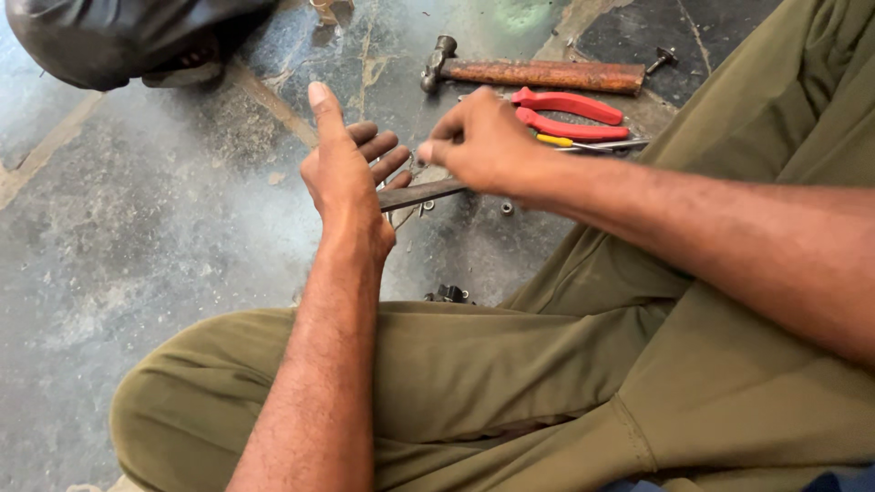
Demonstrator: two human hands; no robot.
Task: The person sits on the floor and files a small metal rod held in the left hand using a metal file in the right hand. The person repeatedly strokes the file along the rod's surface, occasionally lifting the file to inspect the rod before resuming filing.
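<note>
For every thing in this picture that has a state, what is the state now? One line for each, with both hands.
Left hand: open, thumb up, fingers spread against the flat metal bar.
Right hand: fingers pinched together above the bar; what they pinch is not visible.
Flat metal bar: roughly level, between the two hands.
Hammer: lying flat on the floor, untouched.
Red-handled pliers: lying on the floor, handles slightly apart.
Small nut: loose on the floor.

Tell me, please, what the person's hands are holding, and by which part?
The left hand supports a flat dark metal bar at its near end, fingers open. The right hand seems to pinch something too small to identify.
</note>
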